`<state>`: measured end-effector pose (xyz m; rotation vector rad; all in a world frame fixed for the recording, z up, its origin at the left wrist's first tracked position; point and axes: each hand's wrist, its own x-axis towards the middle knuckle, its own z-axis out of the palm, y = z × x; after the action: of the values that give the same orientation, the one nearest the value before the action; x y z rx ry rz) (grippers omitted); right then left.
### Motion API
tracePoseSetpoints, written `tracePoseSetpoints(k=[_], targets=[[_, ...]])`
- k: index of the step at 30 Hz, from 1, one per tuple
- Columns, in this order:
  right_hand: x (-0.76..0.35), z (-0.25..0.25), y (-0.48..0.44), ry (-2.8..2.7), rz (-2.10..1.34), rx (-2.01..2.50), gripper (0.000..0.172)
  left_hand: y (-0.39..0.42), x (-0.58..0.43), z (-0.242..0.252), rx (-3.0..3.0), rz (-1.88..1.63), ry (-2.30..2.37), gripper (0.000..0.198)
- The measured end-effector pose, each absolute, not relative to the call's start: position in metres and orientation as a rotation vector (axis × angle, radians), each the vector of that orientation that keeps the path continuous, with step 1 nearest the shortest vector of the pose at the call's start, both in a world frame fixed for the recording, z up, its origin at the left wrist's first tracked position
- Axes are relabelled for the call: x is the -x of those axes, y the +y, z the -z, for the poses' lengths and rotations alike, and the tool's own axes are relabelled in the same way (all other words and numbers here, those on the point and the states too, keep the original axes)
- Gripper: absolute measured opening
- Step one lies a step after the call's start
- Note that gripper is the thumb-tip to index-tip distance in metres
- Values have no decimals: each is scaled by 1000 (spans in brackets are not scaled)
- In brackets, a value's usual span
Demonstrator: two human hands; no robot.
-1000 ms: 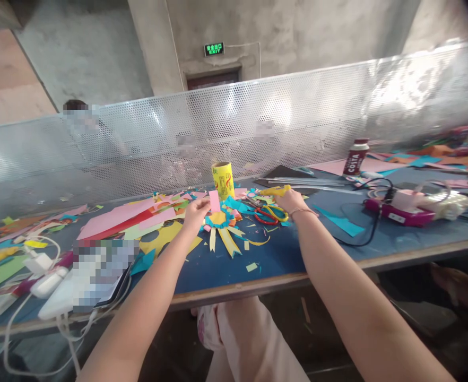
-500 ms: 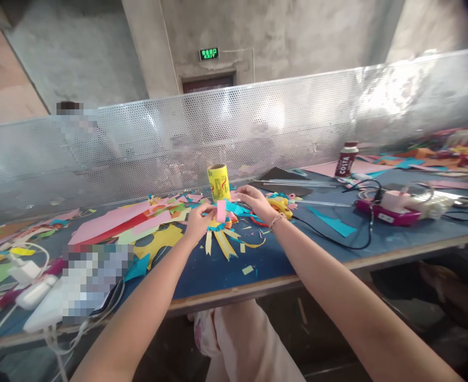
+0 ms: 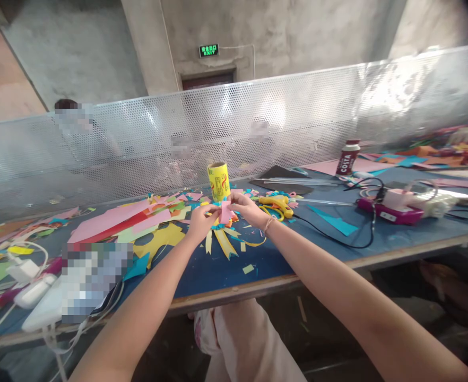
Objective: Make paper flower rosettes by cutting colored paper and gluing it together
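Between my two hands is a small pink paper strip (image 3: 226, 211). My left hand (image 3: 203, 220) pinches its left side, thumb and fingers closed on it. From the right, my right hand (image 3: 247, 209) closes its fingertips on the strip's upper right edge. Below them lies a paper piece with yellow ribbon-like tails (image 3: 224, 244), its blue and orange upper part half hidden by my hands. Right behind stands a yellow cardboard tube (image 3: 218, 182), upright. A yellow hot glue gun (image 3: 276, 205) rests just right of my right hand, its black cord trailing right.
Pink paper sheets (image 3: 110, 220) and a cut yellow sheet (image 3: 160, 240) lie left. A phone-like device (image 3: 94, 284) and white chargers (image 3: 35, 291) sit near the front left edge. At right are a Costa bottle (image 3: 347, 158) and a purple power strip (image 3: 391, 212). A perforated metal screen (image 3: 138, 148) stands behind.
My right hand has moved left and down to the pink paper strip and now grips it too. The strip has shifted slightly right and tilted. My left hand keeps its hold.
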<state>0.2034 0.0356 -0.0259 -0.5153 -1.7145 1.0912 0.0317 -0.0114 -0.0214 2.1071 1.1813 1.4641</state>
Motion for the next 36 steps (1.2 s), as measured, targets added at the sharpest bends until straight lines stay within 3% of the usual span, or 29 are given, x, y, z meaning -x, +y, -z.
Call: tracePoseSetpoints(k=[36], targets=[[-203, 17, 24, -1633, -1155, 509, 15, -13, -32, 20, -2077, -1426, 1227, 18]])
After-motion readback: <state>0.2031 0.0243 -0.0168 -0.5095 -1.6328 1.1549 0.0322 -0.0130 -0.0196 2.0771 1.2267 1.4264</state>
